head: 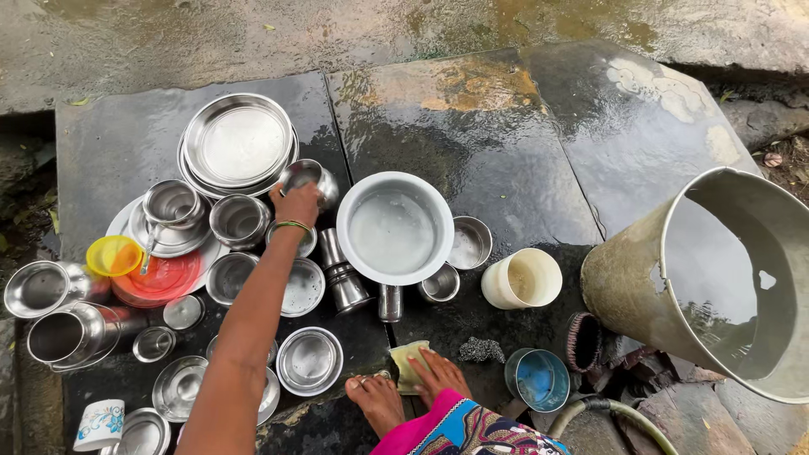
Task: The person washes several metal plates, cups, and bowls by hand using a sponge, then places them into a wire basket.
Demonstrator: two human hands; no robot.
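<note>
A small steel bowl [308, 177] is grasped at its near rim by the left hand [297, 205], which is extended over the wet stone slab [472, 126]. The bowl is held tilted, just beside the stack of steel plates [238, 141] and close to the large white pot [394, 227]. The right hand is not seen in the head view; only two bare feet [404, 392] and a yellow cloth [408, 364] are shown at the near edge.

Risk, as judged: the bowl is held by fingertips on a wet rim, so slippage is likely if the grasp is loosened. A dropped bowl would strike the steel cup [239, 221] or the pot beside it. The slab is wet throughout, so footing may also be lost.

Surroundings: the arm is stretched across a crowded field of steel bowls, lids and tumblers [344, 282], which obstruct any low withdrawal. A yellow plastic bowl [113, 255] sits on a red plate [160, 278] at the left. A cream mug [522, 278], a scouring pad [480, 350], a blue tin [538, 379] and a large tilted bucket [725, 278] occupy the right side. A hose [615, 413] lies near the bucket.
</note>
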